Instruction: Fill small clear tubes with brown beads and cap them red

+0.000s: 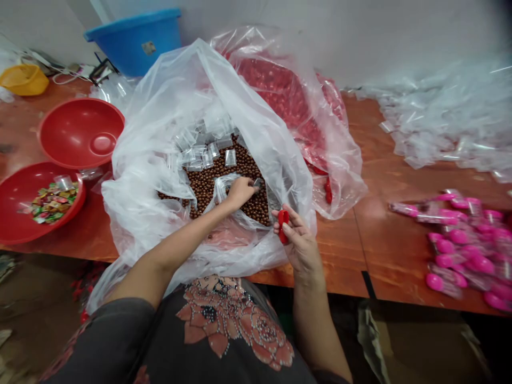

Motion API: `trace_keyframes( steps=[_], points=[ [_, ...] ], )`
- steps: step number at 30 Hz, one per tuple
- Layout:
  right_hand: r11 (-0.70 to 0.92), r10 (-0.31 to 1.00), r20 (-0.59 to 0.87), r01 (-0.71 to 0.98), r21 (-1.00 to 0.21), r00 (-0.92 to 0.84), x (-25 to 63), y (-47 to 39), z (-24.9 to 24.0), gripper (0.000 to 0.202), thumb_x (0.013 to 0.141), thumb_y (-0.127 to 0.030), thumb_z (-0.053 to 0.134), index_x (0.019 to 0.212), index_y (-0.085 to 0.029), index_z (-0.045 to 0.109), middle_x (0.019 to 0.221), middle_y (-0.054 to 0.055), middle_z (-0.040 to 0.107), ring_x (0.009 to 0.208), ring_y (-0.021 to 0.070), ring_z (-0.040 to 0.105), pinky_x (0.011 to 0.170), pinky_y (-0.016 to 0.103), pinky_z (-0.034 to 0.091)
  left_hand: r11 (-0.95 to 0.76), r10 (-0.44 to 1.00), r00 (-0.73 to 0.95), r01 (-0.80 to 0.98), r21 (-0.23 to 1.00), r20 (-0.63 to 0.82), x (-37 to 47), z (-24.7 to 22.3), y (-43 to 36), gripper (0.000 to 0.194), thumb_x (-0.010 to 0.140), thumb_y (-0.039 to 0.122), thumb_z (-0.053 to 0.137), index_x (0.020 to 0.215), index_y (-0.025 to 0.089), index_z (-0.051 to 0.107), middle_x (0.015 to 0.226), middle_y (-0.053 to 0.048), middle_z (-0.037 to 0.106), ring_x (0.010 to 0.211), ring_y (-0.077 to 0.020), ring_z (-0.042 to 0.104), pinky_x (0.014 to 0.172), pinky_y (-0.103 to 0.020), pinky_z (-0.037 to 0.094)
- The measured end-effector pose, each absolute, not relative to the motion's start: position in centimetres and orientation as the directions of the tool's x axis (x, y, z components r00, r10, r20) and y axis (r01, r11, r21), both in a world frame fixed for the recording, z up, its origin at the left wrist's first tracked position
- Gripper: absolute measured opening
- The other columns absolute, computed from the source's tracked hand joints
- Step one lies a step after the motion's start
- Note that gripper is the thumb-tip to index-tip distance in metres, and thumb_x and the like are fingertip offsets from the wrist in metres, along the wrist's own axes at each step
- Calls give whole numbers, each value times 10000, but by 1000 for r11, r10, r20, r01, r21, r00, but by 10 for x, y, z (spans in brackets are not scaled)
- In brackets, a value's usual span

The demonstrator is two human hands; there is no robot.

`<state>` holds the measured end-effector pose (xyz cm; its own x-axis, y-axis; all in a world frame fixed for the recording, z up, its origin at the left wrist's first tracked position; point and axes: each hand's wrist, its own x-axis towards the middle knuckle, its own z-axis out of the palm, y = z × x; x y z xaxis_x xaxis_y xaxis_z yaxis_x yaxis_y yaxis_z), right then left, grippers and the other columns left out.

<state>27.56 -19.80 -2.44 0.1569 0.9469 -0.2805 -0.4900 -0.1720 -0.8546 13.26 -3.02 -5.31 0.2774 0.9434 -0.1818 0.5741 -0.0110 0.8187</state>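
My left hand (240,193) reaches into a large translucent plastic bag (156,85). Its fingers are closed on a small clear plastic container (257,183), low over a heap of small round brown balls (204,186). Several more clear containers (200,152) lie on the balls, towards the back of the bag. Outside the bag's right front edge, my right hand (300,242) pinches a small red plastic piece (284,226) with a rounded, hollow shape. The left fingertips are partly hidden by the hand itself.
Left of the bag stand a red bowl (60,133) and another red bowl (12,213) with colourful wrapped pieces. Behind are a blue tub (136,45) and a bag of red pieces (276,90). Pink-capped tubes (472,245) and clear plastic pieces (448,117) lie to the right.
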Motion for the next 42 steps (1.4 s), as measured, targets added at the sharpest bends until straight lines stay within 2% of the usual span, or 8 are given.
trace_keyframes(
  steps=[9,17,20,23,25,28,37,42],
  points=[
    [-182,906,-344,-507,-843,245,274,-193,-30,356,752,-415,788,1086,-297,741,1057,19,753,702,85,631,700,242,544,180,944,253,139,974,-211,135,-71,-34,130,781,118,679,902,126,631,835,-39,692,753,-135,646,772,-280,518],
    [-210,907,-345,-453,-867,241,261,-183,-30,422,650,-361,858,1057,-322,754,1037,-13,752,744,88,649,692,226,525,436,833,475,-243,867,-286,96,-48,-61,410,695,270,831,986,141,572,844,-24,686,738,-113,664,762,-290,552],
    [-191,909,-330,-449,-873,253,256,-183,-28,418,644,-360,857,1049,-322,757,1059,-10,748,767,95,650,697,229,531,379,841,473,-168,910,-263,82,-42,-64,441,725,293,789,1101,141,618,972,-59,712,782,-128,667,762,-285,552],
    [-172,896,-334,-465,-869,293,254,-185,-26,411,625,-356,863,1021,-308,764,1065,-5,747,796,104,653,714,236,543,209,864,420,203,957,-277,77,-39,-59,297,781,249,680,1045,116,691,916,-53,718,720,-131,631,709,-264,528],
    [-175,884,-349,-471,-864,312,255,-188,-26,409,617,-352,865,1011,-302,766,1050,-7,750,769,97,647,702,234,542,92,868,390,482,871,-307,81,-37,-53,225,771,214,650,953,108,727,812,-48,708,691,-151,617,689,-268,505],
    [-176,871,-361,-474,-863,333,259,-192,-27,412,610,-350,867,1005,-295,765,1036,-8,754,722,86,638,676,228,539,36,880,351,624,780,-321,96,-36,-43,136,726,149,659,831,106,734,727,-58,686,726,-187,627,724,-285,491],
    [-133,898,-295,-440,-888,325,269,-199,-34,420,693,-348,827,1100,-317,729,1037,-15,743,806,119,689,784,292,579,171,856,397,389,905,-332,116,-55,-34,198,796,88,635,992,112,643,769,-11,649,620,-107,613,694,-284,551],
    [-112,915,-261,-428,-897,308,268,-195,-31,398,709,-371,820,1087,-298,718,1027,-8,721,753,119,675,743,313,589,426,772,499,53,903,-393,98,-46,-49,250,745,74,731,933,114,571,746,11,617,636,-90,630,732,-319,578]
  ],
)
